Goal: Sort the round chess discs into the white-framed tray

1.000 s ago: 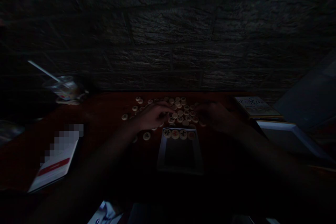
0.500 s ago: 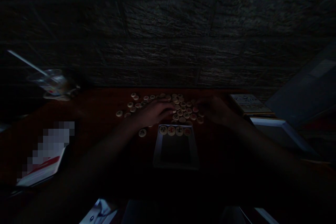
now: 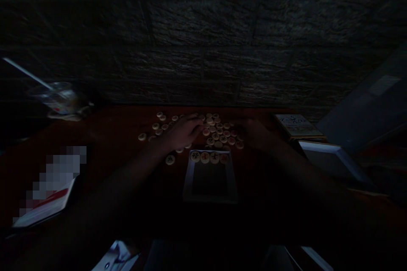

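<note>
- Dozens of pale round discs (image 3: pixel 219 133) lie loose on the table (image 3: pixel 121 144), heaped between my two hands just beyond the tray (image 3: pixel 187 178). A row (image 3: pixel 205 157) of four sits inside the tray along its far edge.
- My left hand (image 3: pixel 181 134) rests on the left side of the heap, its fingers (image 3: pixel 195 125) curled and drawn close together over the discs. I cannot tell whether they pinch one.
- My right hand (image 3: pixel 256 133) lies low at the right side of the heap. It is so deep in shadow that I cannot tell if its fingers are apart or together.
- Darkness is my main worry. The marks on the discs barely read, so I judge a wrong disc could be picked, or one set face down.
- Many discs touch. A curled finger dragging through could push neighbours outward. Those at the left lie scattered, with a stray (image 3: pixel 170 160) near the tray's far-left corner.
- My left hand's heel is near that same corner. A dip there could knock the row out of line or shift the tray, which looks light.
- One cup (image 3: pixel 59 99) with a straw (image 3: pixel 25 72) stands at the far left of the table, well apart from the hands. Only a wide elbow sweep could tip it, I think.
- One box (image 3: pixel 297 125) lies near the right hand and leaves little room. A disc flicked that way could slide against it or go off the table unseen.
</note>
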Motion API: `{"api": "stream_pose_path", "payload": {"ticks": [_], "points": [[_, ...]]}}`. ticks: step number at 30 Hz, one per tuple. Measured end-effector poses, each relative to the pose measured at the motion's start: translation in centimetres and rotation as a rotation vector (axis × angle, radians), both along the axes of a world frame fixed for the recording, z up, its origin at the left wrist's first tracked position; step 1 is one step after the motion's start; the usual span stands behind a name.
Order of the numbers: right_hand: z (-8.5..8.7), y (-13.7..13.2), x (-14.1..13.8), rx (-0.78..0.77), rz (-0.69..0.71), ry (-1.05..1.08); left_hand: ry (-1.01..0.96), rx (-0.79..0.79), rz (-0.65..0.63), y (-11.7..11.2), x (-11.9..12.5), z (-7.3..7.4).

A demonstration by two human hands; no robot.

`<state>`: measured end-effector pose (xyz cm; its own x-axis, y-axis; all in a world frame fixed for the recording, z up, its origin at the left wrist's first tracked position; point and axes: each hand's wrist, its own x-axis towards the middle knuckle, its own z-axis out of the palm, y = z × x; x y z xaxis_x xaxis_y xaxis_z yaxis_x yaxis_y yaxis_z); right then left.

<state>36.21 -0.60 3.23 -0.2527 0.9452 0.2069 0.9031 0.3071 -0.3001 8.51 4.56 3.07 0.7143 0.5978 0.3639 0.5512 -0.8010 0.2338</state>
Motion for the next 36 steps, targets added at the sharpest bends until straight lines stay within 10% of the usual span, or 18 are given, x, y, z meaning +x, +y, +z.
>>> {"api": "stream_pose_path", "payload": {"ticks": [21,36], "points": [[1.6,-1.9,-1.4,0.162,-0.096,0.308,-0.217,-0.232,-0.149,-1.2,0.7,0.0],[2.0,-3.8,-5.3,-0.242,-0.002,1.048,-0.615,-0.356,-0.26,-3.9,2.8,1.1]]}}
